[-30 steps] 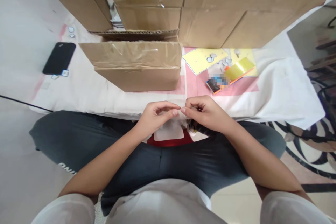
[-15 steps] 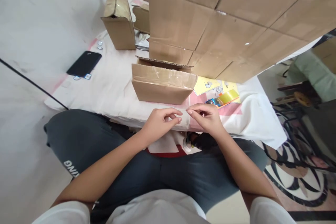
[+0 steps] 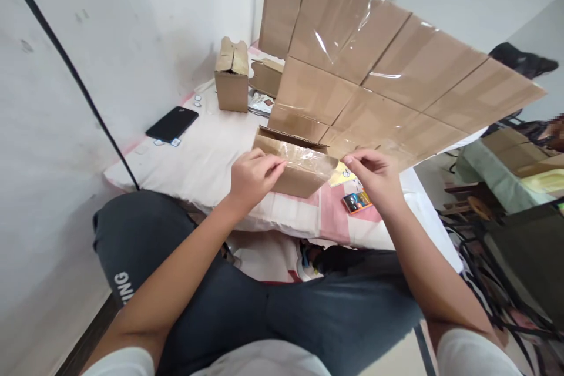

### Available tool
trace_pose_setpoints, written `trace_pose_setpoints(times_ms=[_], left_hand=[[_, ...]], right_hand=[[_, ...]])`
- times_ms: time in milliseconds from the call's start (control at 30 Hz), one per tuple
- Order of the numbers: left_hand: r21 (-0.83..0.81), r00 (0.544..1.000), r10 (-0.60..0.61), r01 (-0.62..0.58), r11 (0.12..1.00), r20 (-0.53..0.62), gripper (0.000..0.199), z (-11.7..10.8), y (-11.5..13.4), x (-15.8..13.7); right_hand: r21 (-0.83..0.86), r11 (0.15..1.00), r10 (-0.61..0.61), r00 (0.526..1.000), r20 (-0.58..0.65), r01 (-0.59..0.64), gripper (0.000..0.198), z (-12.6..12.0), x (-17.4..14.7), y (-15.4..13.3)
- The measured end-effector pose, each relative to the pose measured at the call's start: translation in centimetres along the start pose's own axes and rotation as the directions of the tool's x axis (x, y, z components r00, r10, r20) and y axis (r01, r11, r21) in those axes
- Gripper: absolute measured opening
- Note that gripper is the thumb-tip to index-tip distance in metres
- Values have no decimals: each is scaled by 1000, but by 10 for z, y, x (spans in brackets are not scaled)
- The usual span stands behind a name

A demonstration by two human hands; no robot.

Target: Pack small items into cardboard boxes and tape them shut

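A small brown cardboard box [image 3: 296, 183] stands in front of me near the table's front edge, its top flaps raised and its front flap covered with shiny clear tape [image 3: 304, 154]. My left hand [image 3: 256, 177] is closed in a pinch before the box's left part. Beyond the box's right end, my right hand [image 3: 372, 175] pinches thumb and forefinger together at the flap's corner. Whatever sits between the fingertips of either hand is too small or too transparent to make out. Below my right hand lies a small blue and orange packet [image 3: 356, 202], partly covered by that hand.
Behind the box rises a large wall of taped cardboard boxes [image 3: 388, 79]. Another open carton [image 3: 232, 85] and a black phone [image 3: 173, 123] are at the left, by the white wall. A person is partly visible at the far right, beside a cloth-covered table [image 3: 493, 167].
My hands have moved apart and up, from close together before the box to its two sides. The camera view has tilted up, showing more of the room.
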State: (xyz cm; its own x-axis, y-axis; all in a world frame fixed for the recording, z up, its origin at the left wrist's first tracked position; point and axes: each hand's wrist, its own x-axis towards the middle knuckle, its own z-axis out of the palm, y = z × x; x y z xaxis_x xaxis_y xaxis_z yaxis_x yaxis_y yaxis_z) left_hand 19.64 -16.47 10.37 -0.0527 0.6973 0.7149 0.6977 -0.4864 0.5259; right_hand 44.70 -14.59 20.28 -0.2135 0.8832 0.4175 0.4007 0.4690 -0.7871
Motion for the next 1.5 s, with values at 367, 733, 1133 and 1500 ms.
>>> trace_pose_setpoints(times_ms=[367, 733, 1133, 1500], left_hand=[[173, 980, 98, -128, 977, 171, 39, 32, -5, 19], [162, 976, 108, -140, 977, 192, 33, 33, -11, 11], [172, 976, 125, -156, 973, 176, 34, 33, -11, 8], [144, 978, 89, -117, 983, 187, 34, 33, -11, 7]], right_hand=[[116, 990, -79, 997, -18, 80, 28, 13, 17, 33], [95, 995, 9, 990, 140, -23, 56, 25, 10, 55], [34, 997, -76, 975, 209, 71, 43, 26, -16, 60], [40, 988, -154, 940, 303, 149, 43, 22, -11, 58]])
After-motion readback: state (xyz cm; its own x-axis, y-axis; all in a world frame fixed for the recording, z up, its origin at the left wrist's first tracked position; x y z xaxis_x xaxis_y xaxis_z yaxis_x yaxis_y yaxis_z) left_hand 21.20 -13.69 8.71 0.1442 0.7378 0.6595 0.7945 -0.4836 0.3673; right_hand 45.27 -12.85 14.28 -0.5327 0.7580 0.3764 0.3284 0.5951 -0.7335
